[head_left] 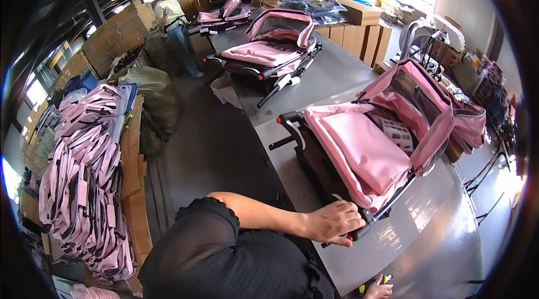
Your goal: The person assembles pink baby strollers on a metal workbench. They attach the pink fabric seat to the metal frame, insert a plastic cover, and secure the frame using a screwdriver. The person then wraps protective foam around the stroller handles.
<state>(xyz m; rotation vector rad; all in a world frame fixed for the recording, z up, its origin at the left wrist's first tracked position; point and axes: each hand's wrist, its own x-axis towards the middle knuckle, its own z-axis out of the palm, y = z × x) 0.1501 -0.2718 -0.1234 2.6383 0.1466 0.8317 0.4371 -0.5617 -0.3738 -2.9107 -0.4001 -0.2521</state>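
A pink stroller (pixel 365 150) with a raised canopy and mesh window lies on the metal table in front of me. My left hand (pixel 335 222) is closed over the near end of its black handlebar (pixel 365 225), where a red button shows by the thumb. At the lower edge my right hand (pixel 379 290) is partly cut off. Its fingers are closed on a yellow-and-black tool (pixel 363 288), whose kind I cannot make out. The handlebar's other end (pixel 289 117) has a red button too and sticks out over the table's left edge.
Another pink stroller (pixel 272 46) stands farther along the table (pixel 337 57), with a third behind it. A person (pixel 175 24) stands by the far left side. Pink covers (pixel 84 181) are heaped in a cardboard box at left. Cartons (pixel 356 38) line the back.
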